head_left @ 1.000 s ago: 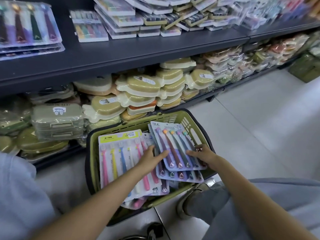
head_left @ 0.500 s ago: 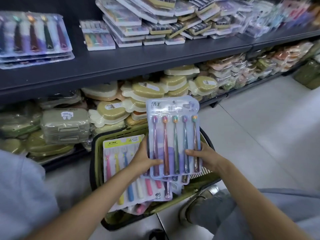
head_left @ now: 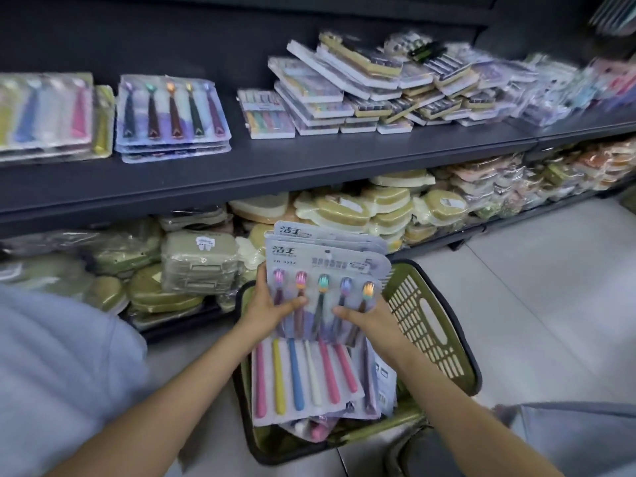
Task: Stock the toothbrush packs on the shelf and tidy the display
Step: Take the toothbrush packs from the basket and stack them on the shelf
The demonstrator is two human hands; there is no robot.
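The light is even and soft, rather dim, and comes from above. The shelf [head_left: 309, 166] casts shade on the goods under it. Its back wall is dark. The floor [head_left: 537, 304] is pale and bright. The plastic packs [head_left: 172, 115] show small glare. The right and left edges are blurred, and the wide lens bends the shelf line.

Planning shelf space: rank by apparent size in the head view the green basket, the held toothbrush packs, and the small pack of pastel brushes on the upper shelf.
1. Green basket, largest.
2. Held toothbrush packs, helped by nearness to the camera.
3. Small pastel pack, smallest, though farther away, so true size is unsure.
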